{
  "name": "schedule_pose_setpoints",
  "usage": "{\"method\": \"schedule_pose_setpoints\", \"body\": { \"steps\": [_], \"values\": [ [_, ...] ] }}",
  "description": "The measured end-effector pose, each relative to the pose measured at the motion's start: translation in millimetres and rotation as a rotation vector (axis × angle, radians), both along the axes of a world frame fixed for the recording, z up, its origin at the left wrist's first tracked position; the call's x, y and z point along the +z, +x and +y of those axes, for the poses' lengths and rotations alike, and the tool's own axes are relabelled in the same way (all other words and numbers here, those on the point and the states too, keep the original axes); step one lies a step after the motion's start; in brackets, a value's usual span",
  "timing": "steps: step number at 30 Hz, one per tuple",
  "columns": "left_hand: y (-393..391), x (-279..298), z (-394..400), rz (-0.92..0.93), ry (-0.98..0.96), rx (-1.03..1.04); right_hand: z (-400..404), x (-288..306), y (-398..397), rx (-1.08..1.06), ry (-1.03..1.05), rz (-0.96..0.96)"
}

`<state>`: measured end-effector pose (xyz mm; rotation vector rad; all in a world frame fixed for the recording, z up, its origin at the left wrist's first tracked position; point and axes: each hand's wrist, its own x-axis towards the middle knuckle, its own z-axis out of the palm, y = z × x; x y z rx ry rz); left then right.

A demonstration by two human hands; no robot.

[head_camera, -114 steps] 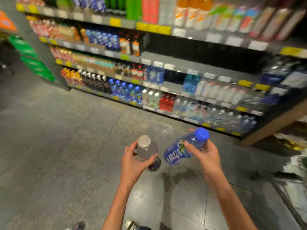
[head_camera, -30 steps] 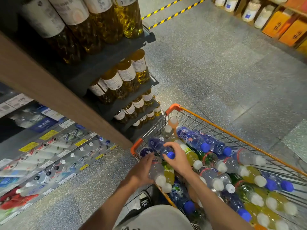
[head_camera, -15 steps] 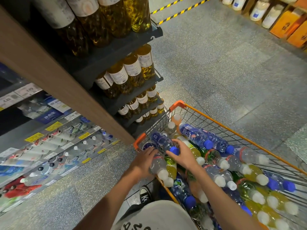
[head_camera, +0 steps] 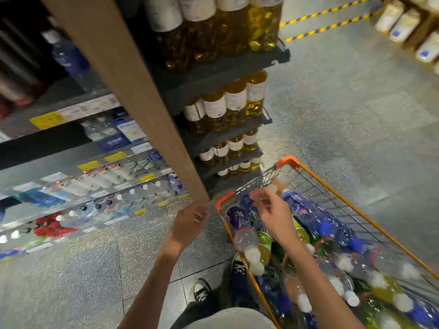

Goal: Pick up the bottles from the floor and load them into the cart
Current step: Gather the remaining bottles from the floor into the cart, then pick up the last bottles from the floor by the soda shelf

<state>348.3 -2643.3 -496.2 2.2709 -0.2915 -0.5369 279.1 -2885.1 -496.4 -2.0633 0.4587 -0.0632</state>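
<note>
My left hand [head_camera: 190, 223] hangs over the grey tiled floor [head_camera: 83, 281], just outside the orange-rimmed cart [head_camera: 356, 210], with its fingers loosely curled and nothing in them. My right hand [head_camera: 273, 211] is above the near corner of the cart basket, fingers slack and bent, holding nothing; it is blurred, so I cannot tell whether any fingertip touches the bottles below.

The bottles [head_camera: 316, 219] lie heaped in the cart, blue-capped and white-capped ones mixed, filling it close to the wire walls. A clear white-capped bottle [head_camera: 247, 245] lies right along the near rim.

The cart's far corner [head_camera: 286, 161] stands just beside the dark end shelves of oil bottles [head_camera: 237, 103], and a wooden upright [head_camera: 142, 103] comes down to the floor just ahead of my left hand. Drink shelves [head_camera: 95, 186] run off to the left. Open floor spreads to the right of the cart towards yellow-and-black tape [head_camera: 327, 17]. My shoes [head_camera: 202, 290] stand near the cart's near side.
</note>
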Motion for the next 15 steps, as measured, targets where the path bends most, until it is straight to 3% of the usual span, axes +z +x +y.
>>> {"method": "schedule_pose_setpoints", "body": {
  "steps": [6, 15],
  "values": [
    [-18, 13, 78, 0.025, 0.045, 0.179, 53, 15, 25, 0.167, -0.027, -0.11],
    [-88, 36, 225, -0.152, -0.038, 0.497, 193, 40, 26, 0.416, 0.059, -0.105]
  ]
}}
